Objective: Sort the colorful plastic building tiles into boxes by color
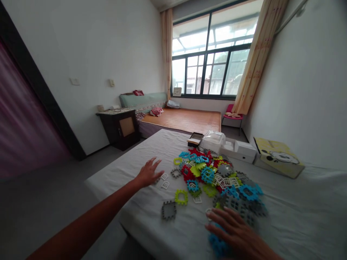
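Observation:
Interlocking plastic building pieces [207, 174] in blue, red, lime, grey and white lie heaped on a bed with a pale sheet. My left hand [149, 172] has its fingers spread, left of the heap, beside small white window-shaped pieces [165, 184]. Over a blue piece [217, 243] at the near side, my right hand [237, 229] is stretched out with fingers apart; whether it touches that piece I cannot tell. A grey square piece [168, 210] and a lime frame piece [181, 197] lie between my hands.
Behind the heap stand a small black box [195, 139], a clear plastic container [213, 140], a white box [242, 151] and a yellow cartoon box [279, 157]. The sheeted bed's edge [108, 172] runs along the left. Farther off are a dark cabinet [114, 128] and another bed [187, 118].

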`<state>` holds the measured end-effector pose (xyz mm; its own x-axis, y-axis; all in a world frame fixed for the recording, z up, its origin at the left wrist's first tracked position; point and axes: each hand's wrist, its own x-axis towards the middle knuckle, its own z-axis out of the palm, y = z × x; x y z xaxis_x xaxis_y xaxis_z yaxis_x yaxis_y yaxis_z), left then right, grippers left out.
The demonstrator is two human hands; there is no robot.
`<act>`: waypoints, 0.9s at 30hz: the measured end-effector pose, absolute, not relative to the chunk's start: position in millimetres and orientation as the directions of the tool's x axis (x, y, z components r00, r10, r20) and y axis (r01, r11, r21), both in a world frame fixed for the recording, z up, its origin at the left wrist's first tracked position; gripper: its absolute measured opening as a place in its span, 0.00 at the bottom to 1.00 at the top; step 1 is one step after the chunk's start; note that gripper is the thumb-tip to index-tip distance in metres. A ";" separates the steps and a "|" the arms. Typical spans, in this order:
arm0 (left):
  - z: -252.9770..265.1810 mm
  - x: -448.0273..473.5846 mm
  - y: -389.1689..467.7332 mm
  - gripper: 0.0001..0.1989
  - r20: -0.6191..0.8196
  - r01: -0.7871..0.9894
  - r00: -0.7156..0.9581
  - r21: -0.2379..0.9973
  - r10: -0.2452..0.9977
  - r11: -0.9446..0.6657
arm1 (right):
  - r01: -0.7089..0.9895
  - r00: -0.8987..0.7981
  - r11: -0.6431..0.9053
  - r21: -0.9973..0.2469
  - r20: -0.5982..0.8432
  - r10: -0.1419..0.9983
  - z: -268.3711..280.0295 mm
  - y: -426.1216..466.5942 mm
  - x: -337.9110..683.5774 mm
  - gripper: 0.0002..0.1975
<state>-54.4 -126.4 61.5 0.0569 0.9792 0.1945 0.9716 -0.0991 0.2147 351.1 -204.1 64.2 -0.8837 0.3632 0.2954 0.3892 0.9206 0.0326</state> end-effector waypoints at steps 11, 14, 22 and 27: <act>49.4 0.8 -175.8 0.49 -0.003 0.794 0.498 0.404 0.867 -0.454 | 0.812 -0.524 0.565 0.146 0.607 0.597 53.8 -137.7 360.9 0.18; 54.8 -11.1 -189.0 0.55 -0.071 0.753 0.610 0.363 0.789 -0.549 | 0.905 -0.323 0.424 0.024 0.688 0.650 60.6 -129.4 384.7 0.18; 34.6 42.3 -157.0 0.34 0.201 0.686 0.653 0.254 0.731 -0.682 | 0.923 -0.036 0.288 -0.254 0.689 0.724 5.5 -100.6 453.1 0.18; 34.5 111.5 -143.9 0.21 0.354 0.604 0.680 0.228 0.643 -0.764 | 0.886 0.041 0.258 -0.385 0.620 0.784 -11.9 -100.4 465.2 0.17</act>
